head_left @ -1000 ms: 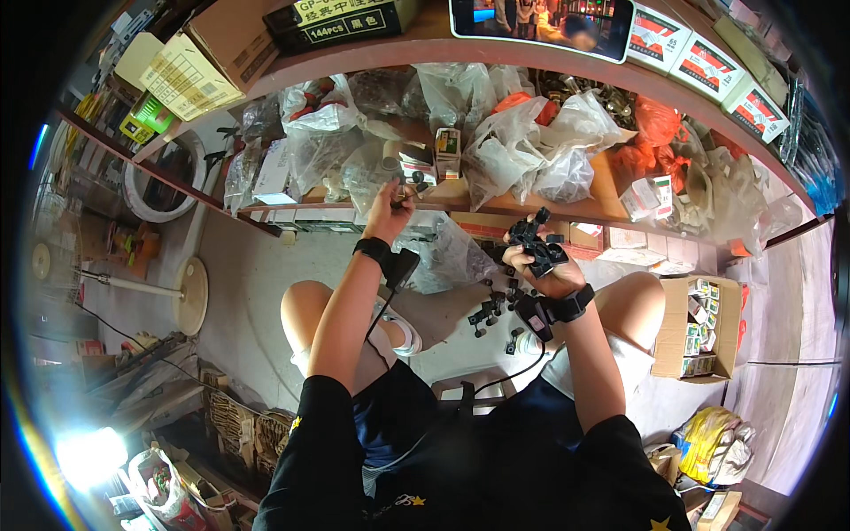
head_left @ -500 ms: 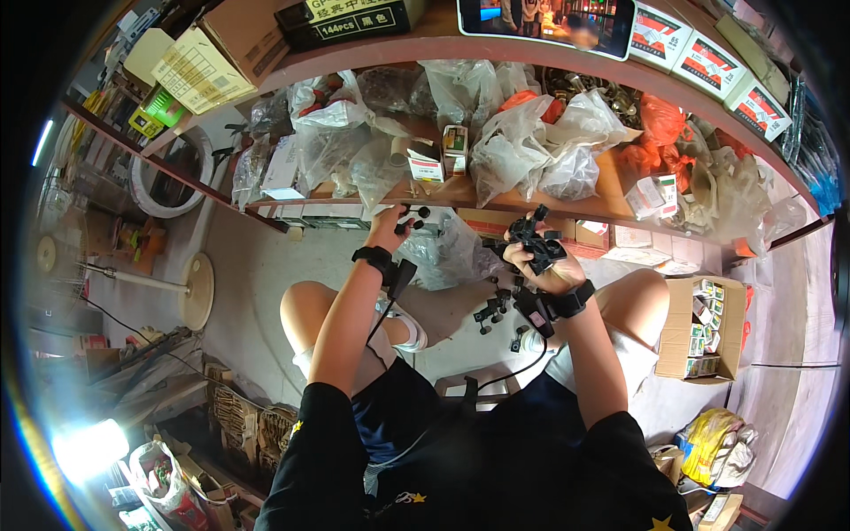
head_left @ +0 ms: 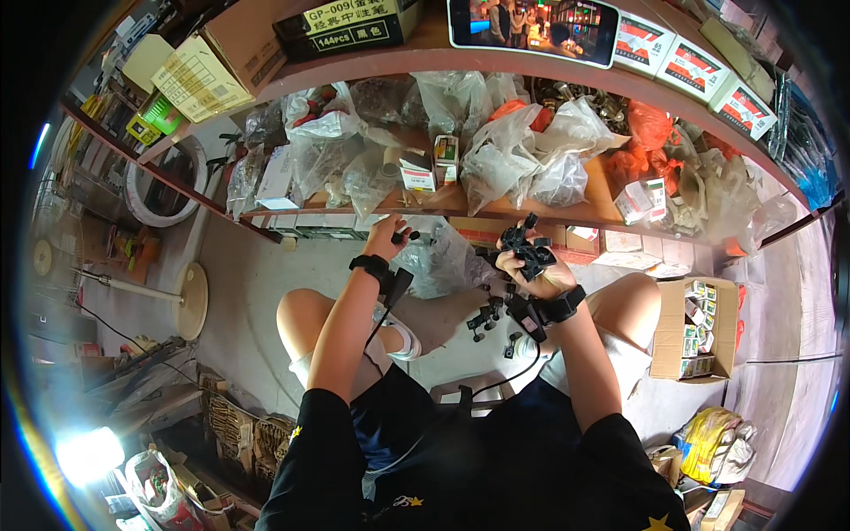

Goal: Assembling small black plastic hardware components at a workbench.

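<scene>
My left hand (head_left: 382,239), just in front of the shelf edge, is closed on a small black piece (head_left: 405,236) with a rounded knob, mostly hidden by the fingers. To its right, my right hand (head_left: 556,280) has its fingers wrapped round a bunch of black knobbed parts (head_left: 533,255), several of them clustered together. The two hands are apart. Below the right hand are more black knobbed parts (head_left: 483,320), near my foot; whether they hang or lie on the floor I cannot tell. Both wrists wear black straps with a small black device.
A shelf (head_left: 584,205) laden with plastic bags and small boxes runs across in front of my hands. A phone (head_left: 534,28) playing video stands above it. Right of my knee is an open carton (head_left: 733,329) of small boxes. A clear plastic bag (head_left: 443,263) lies under the shelf.
My left hand has turned slightly and shifted down, so less of its black piece shows. The right hand keeps its black parts, now tilted a little differently. The whole view has shifted slightly.
</scene>
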Demonstrator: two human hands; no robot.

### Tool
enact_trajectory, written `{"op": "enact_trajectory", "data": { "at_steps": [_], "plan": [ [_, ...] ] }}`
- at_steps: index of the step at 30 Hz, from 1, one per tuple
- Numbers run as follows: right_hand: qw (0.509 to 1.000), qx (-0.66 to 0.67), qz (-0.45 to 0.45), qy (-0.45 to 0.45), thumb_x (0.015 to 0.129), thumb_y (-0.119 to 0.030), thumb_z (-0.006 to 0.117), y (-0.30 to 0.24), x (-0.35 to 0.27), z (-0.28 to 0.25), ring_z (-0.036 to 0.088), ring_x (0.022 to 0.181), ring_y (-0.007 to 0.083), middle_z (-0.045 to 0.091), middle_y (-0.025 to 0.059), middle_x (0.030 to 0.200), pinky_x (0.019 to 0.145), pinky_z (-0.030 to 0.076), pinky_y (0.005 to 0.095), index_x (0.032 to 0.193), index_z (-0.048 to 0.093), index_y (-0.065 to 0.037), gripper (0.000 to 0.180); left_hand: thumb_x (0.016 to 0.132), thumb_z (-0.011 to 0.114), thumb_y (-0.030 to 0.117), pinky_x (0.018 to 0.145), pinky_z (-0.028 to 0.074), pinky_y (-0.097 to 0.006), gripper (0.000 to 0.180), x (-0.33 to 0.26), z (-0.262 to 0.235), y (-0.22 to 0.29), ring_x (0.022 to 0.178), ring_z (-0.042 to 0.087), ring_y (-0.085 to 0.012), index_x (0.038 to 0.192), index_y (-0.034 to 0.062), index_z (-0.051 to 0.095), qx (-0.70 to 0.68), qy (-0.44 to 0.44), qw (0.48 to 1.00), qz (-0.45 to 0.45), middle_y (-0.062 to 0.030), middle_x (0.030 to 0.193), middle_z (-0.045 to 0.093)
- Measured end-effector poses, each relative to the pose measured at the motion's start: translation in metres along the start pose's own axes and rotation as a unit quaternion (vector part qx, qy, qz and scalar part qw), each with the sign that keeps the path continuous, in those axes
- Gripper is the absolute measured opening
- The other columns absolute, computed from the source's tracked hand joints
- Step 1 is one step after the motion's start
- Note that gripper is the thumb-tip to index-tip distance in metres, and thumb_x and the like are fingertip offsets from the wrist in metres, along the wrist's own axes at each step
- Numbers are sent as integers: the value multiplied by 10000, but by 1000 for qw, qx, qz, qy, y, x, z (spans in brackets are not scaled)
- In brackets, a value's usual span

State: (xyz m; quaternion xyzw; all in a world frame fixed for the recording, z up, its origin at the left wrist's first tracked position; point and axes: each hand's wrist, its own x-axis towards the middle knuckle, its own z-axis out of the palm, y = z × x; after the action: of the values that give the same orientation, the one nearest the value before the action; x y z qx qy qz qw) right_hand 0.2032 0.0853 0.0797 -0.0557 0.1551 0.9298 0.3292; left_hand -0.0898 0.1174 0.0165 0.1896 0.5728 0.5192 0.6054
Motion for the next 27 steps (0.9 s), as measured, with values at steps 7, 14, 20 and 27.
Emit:
{"op": "enact_trajectory", "data": {
  "at_steps": [7, 14, 20, 27],
  "plan": [
    [1000, -3, 8, -7, 781, -113, 437, 6, -3, 10, 390, 733, 207, 415, 160, 882, 566, 356, 241, 893, 468, -24, 147, 734, 516, 91, 577, 421, -264, 115, 11, 2, -6, 729, 486, -193, 790, 4, 467, -156, 29, 986, -52, -80, 761, 477],
    [1000, -5, 14, -22, 789, -121, 435, 7, 0, 7, 385, 738, 204, 418, 158, 881, 573, 350, 240, 920, 465, -21, 167, 728, 445, -46, 616, 443, -269, 27, 21, -18, -17, 706, 445, -132, 735, -33, 422, -180, -124, 975, 53, -81, 759, 454],
    [999, -20, -8, -35, 798, -129, 425, 4, -1, 1, 381, 748, 214, 420, 159, 889, 585, 348, 241, 940, 473, -49, 169, 604, 612, 11, 529, 431, -285, 224, 11, -25, -21, 598, 454, -160, 687, -23, 406, 461, 40, 820, 336, -106, 660, 466],
    [1000, -20, 4, -1, 794, -143, 427, 9, -1, 11, 386, 729, 214, 431, 144, 859, 556, 346, 245, 885, 468, -37, 146, 569, 612, -29, 521, 435, -264, 239, 29, -32, -30, 604, 445, -160, 680, -21, 402, 469, 45, 831, 296, -105, 699, 442]
  ]
}}
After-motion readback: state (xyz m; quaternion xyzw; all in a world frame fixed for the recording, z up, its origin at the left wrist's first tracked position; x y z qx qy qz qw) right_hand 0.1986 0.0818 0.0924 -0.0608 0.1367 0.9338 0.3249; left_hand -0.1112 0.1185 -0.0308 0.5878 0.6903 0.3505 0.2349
